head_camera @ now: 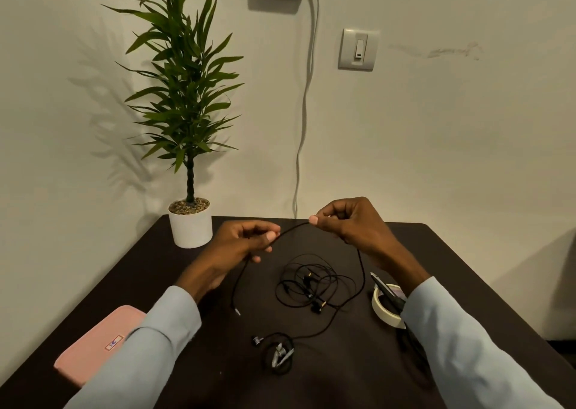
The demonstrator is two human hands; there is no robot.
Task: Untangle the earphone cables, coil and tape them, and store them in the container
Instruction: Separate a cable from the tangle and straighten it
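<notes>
A black earphone cable point(363, 279) is stretched between both hands above the dark table point(467, 268). My left hand point(240, 246) pinches it near the plug end, which hangs down to the table. My right hand point(349, 221) pinches it a short way along; from there the cable drops and runs to a tangled heap of black cable with earbuds point(311, 285) in the middle of the table. A small coiled earphone bound with tape point(279, 354) lies nearer to me. A pink container point(96, 343) sits at the front left, partly under my left sleeve.
A roll of white tape point(385, 304) stands at the right with black-handled scissors point(392, 295) lying across it, partly hidden by my right sleeve. A potted plant point(190, 221) stands at the table's back left corner. A wall rises behind the table.
</notes>
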